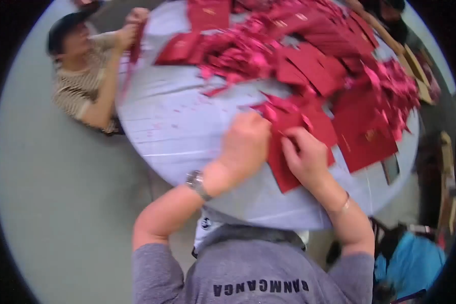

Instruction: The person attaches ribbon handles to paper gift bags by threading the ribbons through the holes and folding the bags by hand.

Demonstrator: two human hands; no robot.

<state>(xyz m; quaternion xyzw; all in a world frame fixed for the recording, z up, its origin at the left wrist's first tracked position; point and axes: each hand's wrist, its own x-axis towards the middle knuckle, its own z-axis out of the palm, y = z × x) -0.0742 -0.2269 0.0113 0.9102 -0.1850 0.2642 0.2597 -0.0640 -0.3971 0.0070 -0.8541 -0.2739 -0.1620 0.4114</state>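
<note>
A flat dark red paper bag (pixel 285 169) lies in front of me near the table's edge, with shiny pink-red ribbon (pixel 281 107) at its top. My left hand (pixel 245 139), a watch on its wrist, is curled closed at the bag's left side by the ribbon. Motion blurs its fingers, and what they hold is hidden. Over the bag's face, my right hand (pixel 306 152) pinches thumb and forefinger together on a bit of ribbon. Another red bag (pixel 362 129) lies to the right, beneath more ribbon.
Piles of red bags (pixel 309 68) and tangled ribbon (pixel 240 53) cover the far side of the round, pale-covered table (pixel 182 137). A phone-like dark slab (pixel 391 168) rests at its right edge. At the far left a person (pixel 83 76) holds up red ribbon. A blue bag (pixel 415 263) sits lower right.
</note>
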